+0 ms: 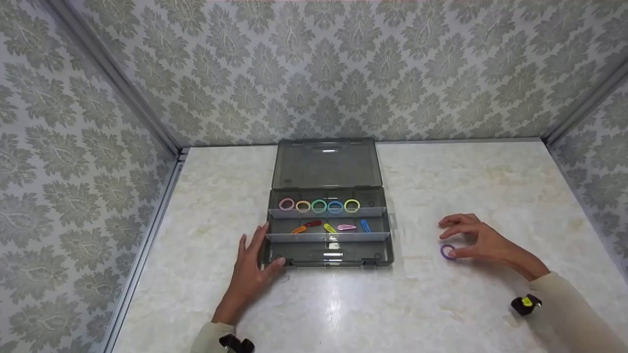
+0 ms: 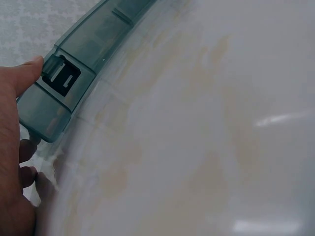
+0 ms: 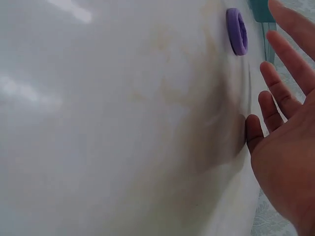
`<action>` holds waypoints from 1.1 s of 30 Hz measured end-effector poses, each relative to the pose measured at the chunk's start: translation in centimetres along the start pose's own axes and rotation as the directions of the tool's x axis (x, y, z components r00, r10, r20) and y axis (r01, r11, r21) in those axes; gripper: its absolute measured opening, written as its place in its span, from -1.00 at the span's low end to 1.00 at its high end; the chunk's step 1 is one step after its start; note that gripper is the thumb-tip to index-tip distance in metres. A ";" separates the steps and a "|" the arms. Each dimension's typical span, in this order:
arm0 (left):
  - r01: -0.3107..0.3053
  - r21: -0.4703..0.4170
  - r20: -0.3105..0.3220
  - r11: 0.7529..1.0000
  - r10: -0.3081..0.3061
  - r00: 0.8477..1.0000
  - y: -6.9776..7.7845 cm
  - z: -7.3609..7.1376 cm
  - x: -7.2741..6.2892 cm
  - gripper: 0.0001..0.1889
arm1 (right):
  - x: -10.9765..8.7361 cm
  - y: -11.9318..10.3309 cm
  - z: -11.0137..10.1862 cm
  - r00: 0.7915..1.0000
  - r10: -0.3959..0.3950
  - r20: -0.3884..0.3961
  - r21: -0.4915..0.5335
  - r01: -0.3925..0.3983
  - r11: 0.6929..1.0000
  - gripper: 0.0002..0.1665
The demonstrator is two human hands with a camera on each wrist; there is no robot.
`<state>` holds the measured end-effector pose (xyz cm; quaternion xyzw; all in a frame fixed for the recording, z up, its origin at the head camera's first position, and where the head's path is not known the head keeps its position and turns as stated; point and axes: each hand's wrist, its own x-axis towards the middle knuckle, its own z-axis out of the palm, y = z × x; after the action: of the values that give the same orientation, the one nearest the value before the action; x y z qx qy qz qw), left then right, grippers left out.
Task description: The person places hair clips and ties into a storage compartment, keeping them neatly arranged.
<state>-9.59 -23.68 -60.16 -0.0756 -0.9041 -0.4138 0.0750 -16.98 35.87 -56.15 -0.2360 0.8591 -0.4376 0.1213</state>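
A dark translucent organizer box (image 1: 329, 251) lies with its lid raised against the wall. My left hand (image 1: 251, 270) holds its front left corner, fingers along the side wall and thumb on the front edge; in the left wrist view the thumb is by the front latch (image 2: 63, 74). Over on the right, a purple hair tie (image 3: 237, 32) rests on the table. My right hand (image 1: 483, 245) hovers there with parted, loosely bent fingers, its thumb overlapping the tie in the head view. The right wrist view shows the fingers apart from the tie.
The box's back row holds several hair ties (image 1: 319, 206) in pink, orange, green, blue and yellow. Several colourful snap hair clips (image 1: 346, 227) lie in its middle row. The marbled table (image 1: 407, 314) meets patterned walls (image 1: 326, 68) at the back and sides.
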 end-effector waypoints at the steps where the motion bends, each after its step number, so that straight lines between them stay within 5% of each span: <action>1: 0.003 0.000 0.001 1.000 -0.003 1.000 0.0 0.0 0.0 0.00 | 0.0 -0.1 -0.1 1.000 0.008 0.011 -0.014 -0.008 1.000 -0.60; 21: 0.088 -0.018 0.025 0.996 -0.087 0.996 0.3 0.0 0.0 0.02 | -1.0 -0.2 -0.1 0.997 0.083 -0.003 -0.167 -0.082 0.983 -0.53; 33: 0.029 -0.005 0.006 1.000 -0.029 1.000 0.0 0.1 0.1 0.01 | -0.8 -0.4 0.9 0.997 -0.001 -0.078 -0.171 -0.013 0.985 -0.69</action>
<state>-9.72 -23.62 -60.17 -0.0640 -0.9043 -0.4168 0.0661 -15.83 35.41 -56.33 -0.2256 0.8983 -0.3707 0.0683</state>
